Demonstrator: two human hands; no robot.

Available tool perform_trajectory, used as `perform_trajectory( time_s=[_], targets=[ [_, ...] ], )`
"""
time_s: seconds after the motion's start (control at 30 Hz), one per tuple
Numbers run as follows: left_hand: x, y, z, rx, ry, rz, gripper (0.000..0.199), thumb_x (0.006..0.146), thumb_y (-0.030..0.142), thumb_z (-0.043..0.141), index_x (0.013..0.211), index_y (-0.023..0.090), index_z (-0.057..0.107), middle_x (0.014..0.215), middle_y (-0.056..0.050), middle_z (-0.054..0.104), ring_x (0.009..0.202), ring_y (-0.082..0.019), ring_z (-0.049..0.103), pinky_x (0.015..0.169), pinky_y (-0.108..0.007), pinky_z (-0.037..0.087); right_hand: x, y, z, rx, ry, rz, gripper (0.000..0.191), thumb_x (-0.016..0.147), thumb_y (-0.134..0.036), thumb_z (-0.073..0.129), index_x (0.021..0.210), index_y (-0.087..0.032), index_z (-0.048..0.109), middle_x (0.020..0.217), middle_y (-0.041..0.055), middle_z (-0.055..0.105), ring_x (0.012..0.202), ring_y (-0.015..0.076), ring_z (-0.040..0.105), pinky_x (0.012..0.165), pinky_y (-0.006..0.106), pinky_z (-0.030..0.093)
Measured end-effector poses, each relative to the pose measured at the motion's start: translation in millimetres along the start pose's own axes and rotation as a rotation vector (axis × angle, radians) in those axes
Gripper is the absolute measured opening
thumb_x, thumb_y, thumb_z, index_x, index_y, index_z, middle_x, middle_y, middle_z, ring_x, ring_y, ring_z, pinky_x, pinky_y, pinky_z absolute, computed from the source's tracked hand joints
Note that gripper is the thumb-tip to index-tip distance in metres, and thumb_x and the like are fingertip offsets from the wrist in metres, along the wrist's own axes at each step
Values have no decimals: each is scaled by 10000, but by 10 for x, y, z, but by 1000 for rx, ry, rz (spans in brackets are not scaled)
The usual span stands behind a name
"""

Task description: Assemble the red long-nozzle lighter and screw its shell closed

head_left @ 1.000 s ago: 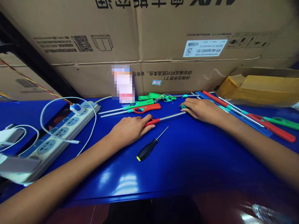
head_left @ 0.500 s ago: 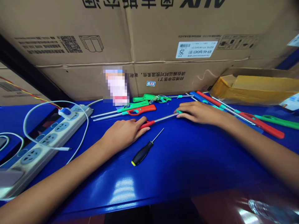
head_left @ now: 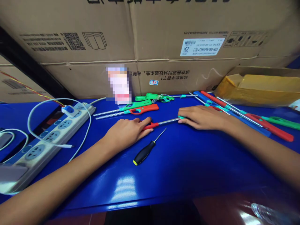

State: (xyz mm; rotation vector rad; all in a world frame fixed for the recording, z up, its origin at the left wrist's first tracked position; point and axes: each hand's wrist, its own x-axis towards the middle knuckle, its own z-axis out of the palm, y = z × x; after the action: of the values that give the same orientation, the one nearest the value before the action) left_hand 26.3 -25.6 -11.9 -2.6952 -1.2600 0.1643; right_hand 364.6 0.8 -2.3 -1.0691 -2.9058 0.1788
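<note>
My left hand point(head_left: 127, 131) is closed around the red body of a long-necked gas lighter point(head_left: 169, 121), whose metal tube points right. My right hand point(head_left: 199, 118) pinches the far end of that tube, where a small teal piece shows between thumb and fingers. Just in front lies a screwdriver point(head_left: 144, 152) with a black and yellow handle, its tip towards the tube. Behind my hands rest a red lighter point(head_left: 146, 109) and a green lighter point(head_left: 138, 104) side by side. An opened green lighter point(head_left: 161, 97) lies behind those.
More lighters point(head_left: 269, 125), red, green and blue, lie to the right beside an open yellow-brown box point(head_left: 262, 87). On the left are a power strip point(head_left: 53, 140) and a white cable point(head_left: 87, 134). A blurred phone point(head_left: 119, 86) leans on a big carton point(head_left: 159, 47) behind the blue table point(head_left: 182, 175).
The whole view has shifted slightly, so things sit a little further right. Both hands keep the same hold on the lighter and its tube end.
</note>
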Motion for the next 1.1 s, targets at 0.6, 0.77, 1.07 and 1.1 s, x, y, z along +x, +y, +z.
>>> perform_trajectory(
  time_s=[0.6, 0.77, 1.07, 1.1],
  targets=[
    [37, 129, -7, 21, 36, 40, 562, 1157, 635, 296, 1503, 297, 583, 1052, -123, 802, 702, -320, 789, 574, -353, 544, 354, -591, 303, -170, 128, -28, 407, 1185, -449, 404, 1022, -187, 670, 992, 105, 745, 841, 252, 678, 737, 366, 432],
    [50, 113, -12, -59, 23, 20, 562, 1152, 636, 326, 1507, 281, 578, 1083, -143, 807, 736, -291, 785, 651, -344, 568, 321, -559, 257, -201, 159, -41, 411, 1184, -461, 389, 1061, -195, 678, 1012, 112, 753, 872, 258, 674, 774, 378, 474],
    [8, 115, -77, -91, 8, 16, 533, 1160, 590, 327, 1477, 241, 573, 1108, -134, 812, 781, -329, 798, 637, -375, 554, 257, -508, 169, -226, 209, -74, 439, 1152, -506, 450, 1207, -155, 708, 1150, 172, 724, 1011, 316, 684, 903, 438, 547],
    [7, 113, -79, -89, 8, 14, 529, 1162, 588, 323, 1476, 241, 570, 1112, -130, 813, 785, -329, 800, 637, -375, 552, 251, -501, 160, -200, 210, -88, 429, 1155, -491, 450, 1259, -157, 699, 1186, 172, 724, 1039, 315, 689, 919, 439, 552]
  ],
)
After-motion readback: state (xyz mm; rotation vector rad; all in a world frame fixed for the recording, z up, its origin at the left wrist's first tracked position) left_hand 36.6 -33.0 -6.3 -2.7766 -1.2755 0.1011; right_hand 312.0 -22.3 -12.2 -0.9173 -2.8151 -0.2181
